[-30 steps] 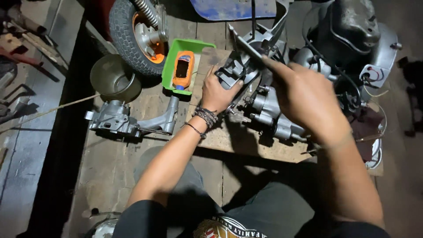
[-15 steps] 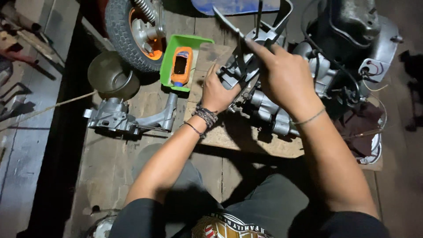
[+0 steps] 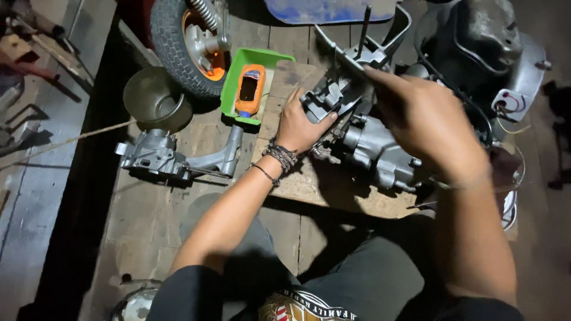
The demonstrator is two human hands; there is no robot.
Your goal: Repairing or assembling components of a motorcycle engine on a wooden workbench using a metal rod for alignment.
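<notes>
Engine assembly (image 3: pixel 380 151): grey metal casing lying on a wooden board (image 3: pixel 309 184) on the floor, near the board's far edge.
Left hand (image 3: pixel 300 125): rests on the casing's left end, fingers curled and clamped on a grey cover part.
Right hand (image 3: pixel 431 122): hovers over the casing's top, index finger stretched toward a thin upright rod (image 3: pixel 361 30); whether its fingers clamp anything cannot be told.
Surroundings: a green tray (image 3: pixel 229 98) holding an orange bottle (image 3: pixel 248 90) sits just beside the board's left corner; a small wheel (image 3: pixel 187 44), a metal bowl (image 3: pixel 156 98) and a loose grey casting (image 3: pixel 163 157) lie farther left.
Obstruction: the right hand and forearm hide the casing's middle.
Change since earlier frame: the right hand has shifted slightly right; the left hand keeps its grip.
</notes>
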